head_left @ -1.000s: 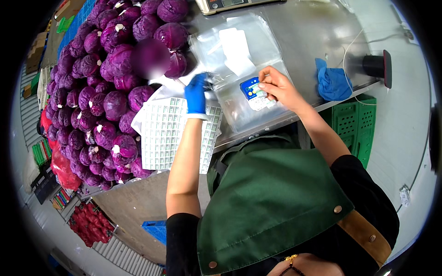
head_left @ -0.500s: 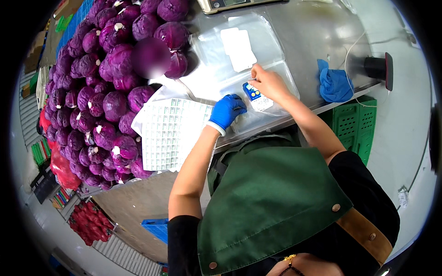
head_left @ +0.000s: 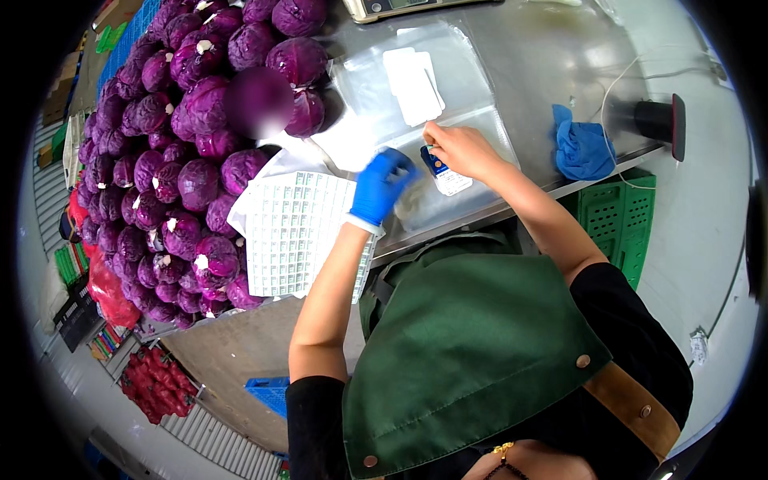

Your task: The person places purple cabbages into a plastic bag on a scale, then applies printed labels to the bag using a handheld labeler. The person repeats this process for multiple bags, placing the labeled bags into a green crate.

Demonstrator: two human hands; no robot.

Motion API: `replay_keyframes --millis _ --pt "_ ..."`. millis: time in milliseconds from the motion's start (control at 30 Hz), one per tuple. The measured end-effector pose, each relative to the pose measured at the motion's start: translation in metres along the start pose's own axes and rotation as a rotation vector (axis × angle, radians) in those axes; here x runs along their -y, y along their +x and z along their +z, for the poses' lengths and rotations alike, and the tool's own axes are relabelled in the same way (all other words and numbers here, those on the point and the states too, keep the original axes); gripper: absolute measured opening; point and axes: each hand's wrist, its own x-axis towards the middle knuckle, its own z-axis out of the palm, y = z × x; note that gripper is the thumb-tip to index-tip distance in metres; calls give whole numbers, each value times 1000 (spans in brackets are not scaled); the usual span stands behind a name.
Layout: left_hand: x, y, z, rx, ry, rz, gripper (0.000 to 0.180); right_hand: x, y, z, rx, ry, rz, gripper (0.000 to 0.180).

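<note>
A blue-and-white label point(head_left: 450, 179) lies on a stack of clear plastic bags point(head_left: 480, 88) along the metal table's near edge. My bare right hand point(head_left: 464, 152) is closed at the label's upper end, and a small pale-green bit shows by the fingertips. What exactly the fingers pinch is too small to make out. In a blue glove, my left hand point(head_left: 381, 188) hovers left of the label, above the right edge of a white sheet of small green-printed stickers point(head_left: 296, 232). Motion smears its fingers. Blank white cards point(head_left: 414, 86) rest on the bags farther off.
A big heap of red cabbages point(head_left: 184, 160) fills the table's left side. At the far edge stands a scale point(head_left: 400, 8). To the right are a crumpled blue cloth point(head_left: 580, 144), a cable and a black device point(head_left: 660, 120). A green crate point(head_left: 612, 224) stands below.
My left hand has lifted off the bag beside the label and shifted slightly left and away from me. My right hand has moved a little left, with its fingers still at the label's upper end.
</note>
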Motion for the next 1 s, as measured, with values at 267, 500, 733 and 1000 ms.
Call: replay_keyframes --millis 267,500,733,1000 --pt "19 2 24 220 387 91 14 -13 5 -4 -86 65 63 20" --pt "13 25 -23 -299 -501 -307 18 26 -20 -74 68 1357 94 15" --pt "5 4 -10 -254 -64 5 12 0 5 -11 113 560 99 28" --pt "25 -3 25 247 353 76 16 -12 10 -1 -147 -140 -29 33"
